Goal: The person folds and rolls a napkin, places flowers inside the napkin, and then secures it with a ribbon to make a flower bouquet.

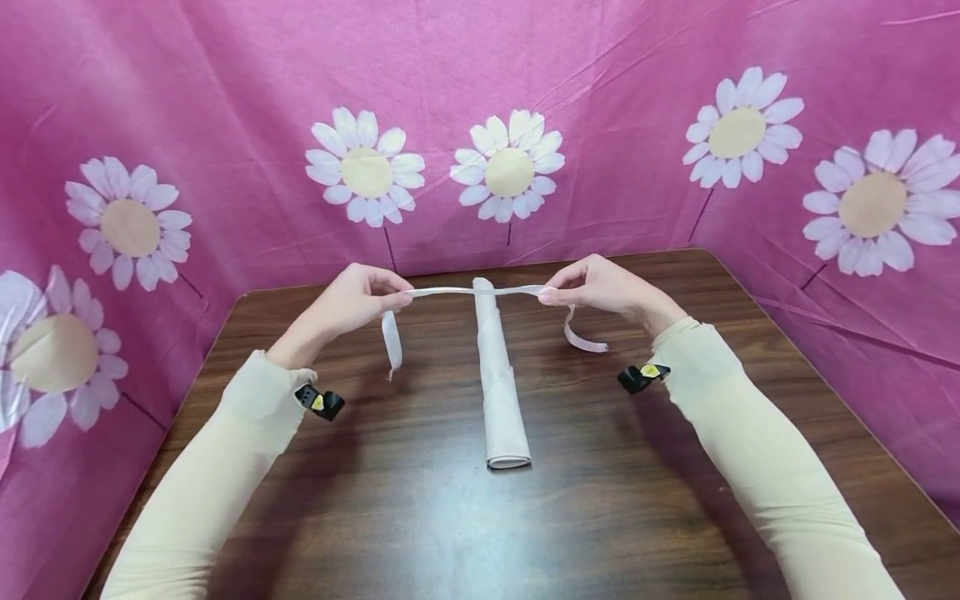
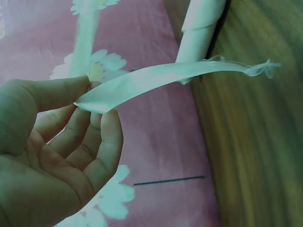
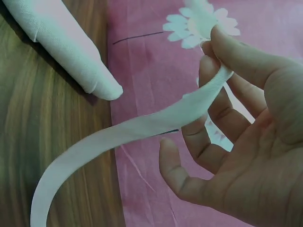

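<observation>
A white ribbon (image 1: 442, 290) runs level between the two hands, crossing over the far end of a rolled white cloth (image 1: 501, 392) in the head view. My left hand (image 1: 351, 293) pinches it between thumb and fingers, and a short tail with a frayed tip (image 2: 267, 68) hangs past the grip. On the other side my right hand (image 1: 600, 287) pinches the ribbon too; its loose end (image 3: 94, 144) curves down toward the table. The cloth roll lies lengthwise on the table, its near end showing the rolled layers.
The dark wood table (image 1: 420, 525) meets a pink curtain (image 1: 442, 67) printed with daisies at its back and sides. Each wrist carries a small black camera mount (image 1: 321, 402) over a cream sleeve (image 1: 202, 467).
</observation>
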Demonstrator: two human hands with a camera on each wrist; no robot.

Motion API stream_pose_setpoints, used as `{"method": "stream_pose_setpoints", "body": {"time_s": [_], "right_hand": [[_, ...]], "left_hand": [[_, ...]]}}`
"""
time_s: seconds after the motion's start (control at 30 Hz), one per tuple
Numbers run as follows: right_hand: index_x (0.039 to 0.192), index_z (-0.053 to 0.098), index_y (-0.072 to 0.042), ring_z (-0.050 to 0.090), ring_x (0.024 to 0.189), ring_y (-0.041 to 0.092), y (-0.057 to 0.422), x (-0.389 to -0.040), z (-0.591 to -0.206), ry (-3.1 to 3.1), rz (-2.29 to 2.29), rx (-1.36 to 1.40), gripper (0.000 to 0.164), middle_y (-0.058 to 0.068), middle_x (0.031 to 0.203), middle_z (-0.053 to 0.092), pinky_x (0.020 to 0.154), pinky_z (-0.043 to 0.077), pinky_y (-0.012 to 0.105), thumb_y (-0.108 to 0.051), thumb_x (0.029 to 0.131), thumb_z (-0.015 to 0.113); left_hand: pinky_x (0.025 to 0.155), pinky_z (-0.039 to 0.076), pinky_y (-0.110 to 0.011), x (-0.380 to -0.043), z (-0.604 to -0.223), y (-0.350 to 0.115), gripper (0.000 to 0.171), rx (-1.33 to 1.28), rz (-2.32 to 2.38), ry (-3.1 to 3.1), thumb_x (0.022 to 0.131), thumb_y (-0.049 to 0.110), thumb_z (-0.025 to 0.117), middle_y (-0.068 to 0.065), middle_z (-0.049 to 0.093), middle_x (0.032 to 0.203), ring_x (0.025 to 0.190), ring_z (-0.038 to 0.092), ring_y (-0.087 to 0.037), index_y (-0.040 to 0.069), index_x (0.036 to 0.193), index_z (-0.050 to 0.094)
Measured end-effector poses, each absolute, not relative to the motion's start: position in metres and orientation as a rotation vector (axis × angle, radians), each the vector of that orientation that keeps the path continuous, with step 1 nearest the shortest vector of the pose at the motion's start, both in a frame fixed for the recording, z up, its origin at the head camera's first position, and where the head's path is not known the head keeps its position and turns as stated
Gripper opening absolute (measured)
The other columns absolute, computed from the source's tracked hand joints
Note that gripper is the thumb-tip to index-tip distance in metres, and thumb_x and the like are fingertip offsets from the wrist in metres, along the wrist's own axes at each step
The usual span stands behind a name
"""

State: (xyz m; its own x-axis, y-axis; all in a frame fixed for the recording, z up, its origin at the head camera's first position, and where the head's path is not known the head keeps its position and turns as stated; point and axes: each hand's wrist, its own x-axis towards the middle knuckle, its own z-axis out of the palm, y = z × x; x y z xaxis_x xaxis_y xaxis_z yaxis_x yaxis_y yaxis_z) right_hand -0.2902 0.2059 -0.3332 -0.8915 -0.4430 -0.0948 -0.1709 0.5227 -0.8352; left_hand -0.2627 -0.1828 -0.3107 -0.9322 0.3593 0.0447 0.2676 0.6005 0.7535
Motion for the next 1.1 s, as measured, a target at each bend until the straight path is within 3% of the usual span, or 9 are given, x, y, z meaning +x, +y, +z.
{"method": "stream_pose_setpoints", "body": {"time_s": [0.23,0.4,0.63,0.73,0.87,0.97,1.1], "right_hand": [[0.119,0.076,-0.007,0.067,0.105,0.022,0.209,-0.290,-0.321,2.588,-1.202,-0.501,0.028,0.008,0.109,0.075,0.102,0.044,0.044,-0.023,0.097,0.070],[0.115,0.078,-0.009,0.067,0.102,0.023,0.208,-0.290,-0.317,2.727,-1.094,-0.460,0.022,0.009,0.107,0.075,0.098,0.045,0.044,-0.018,0.096,0.070],[0.103,0.082,-0.014,0.066,0.095,0.023,0.219,-0.292,-0.324,2.793,-1.003,-0.457,0.023,0.003,0.095,0.077,0.085,0.048,0.036,-0.032,0.088,0.081],[0.101,0.083,-0.014,0.065,0.100,0.022,0.223,-0.297,-0.328,2.802,-1.008,-0.418,0.026,0.003,0.094,0.077,0.088,0.048,0.039,-0.035,0.086,0.083],[0.103,0.082,-0.013,0.061,0.112,0.024,0.222,-0.305,-0.333,2.869,-1.010,-0.378,0.025,0.008,0.106,0.076,0.097,0.045,0.043,-0.034,0.089,0.080],[0.105,0.081,-0.010,0.061,0.115,0.026,0.219,-0.312,-0.338,2.928,-0.979,-0.364,0.024,0.011,0.110,0.075,0.098,0.045,0.045,-0.030,0.093,0.076],[0.107,0.079,-0.006,0.063,0.107,0.027,0.217,-0.319,-0.350,2.935,-0.925,-0.346,0.023,0.012,0.101,0.076,0.096,0.046,0.047,-0.025,0.096,0.072]], "left_hand": [[0.072,0.048,-0.023,-0.263,-0.288,-0.184,0.023,0.622,1.222,2.811,0.097,0.020,0.070,-0.005,0.075,0.092,0.083,0.067,-0.014,0.003,0.111,0.076],[0.070,0.049,-0.024,-0.260,-0.282,-0.178,0.023,0.585,1.326,2.715,0.096,0.020,0.071,-0.003,0.076,0.091,0.084,0.069,-0.013,0.003,0.112,0.076],[0.074,0.047,-0.028,-0.256,-0.283,-0.178,0.019,0.499,1.300,2.689,0.095,0.021,0.073,-0.002,0.076,0.090,0.092,0.068,-0.021,0.008,0.109,0.078],[0.077,0.049,-0.028,-0.258,-0.285,-0.183,0.024,0.449,1.291,2.679,0.096,0.024,0.072,-0.003,0.077,0.094,0.096,0.068,-0.020,0.006,0.111,0.077],[0.076,0.052,-0.027,-0.268,-0.291,-0.192,0.034,0.379,1.300,2.657,0.099,0.029,0.069,-0.004,0.076,0.098,0.098,0.067,-0.015,0.001,0.118,0.073],[0.074,0.054,-0.027,-0.279,-0.299,-0.197,0.036,0.322,1.316,2.655,0.099,0.029,0.067,-0.004,0.076,0.098,0.095,0.066,-0.010,-0.001,0.120,0.071],[0.072,0.054,-0.026,-0.292,-0.317,-0.200,0.034,0.244,1.349,2.660,0.100,0.025,0.067,-0.002,0.075,0.092,0.081,0.063,-0.006,-0.004,0.119,0.070]]}}
